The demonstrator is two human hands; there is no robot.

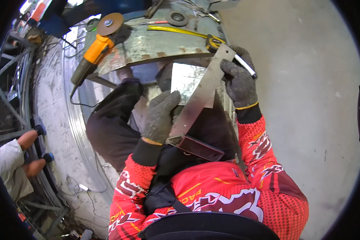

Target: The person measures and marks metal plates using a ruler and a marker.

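Observation:
A try square lies slantwise over my lap, its long steel blade (200, 93) crossing a small shiny metal sheet (185, 78). Its dark red stock (202, 149) is at the near end. My left hand (159, 118), in a grey knit glove, is closed at the sheet's lower left edge, beside the blade; some of its fingers are hidden. My right hand (242, 82), gloved the same, pinches the far end of the blade near its hole. A white marker (245, 65) is also held between the right fingers.
On a metal-topped bench (148, 46) ahead lie an orange angle grinder (95, 53) with a brown disc, a yellow tape measure (214, 43) partly pulled out, and a loose grinding disc (177, 18). A person (14, 168) is by steel frames at left. Metal profiles (82, 138) run along the floor.

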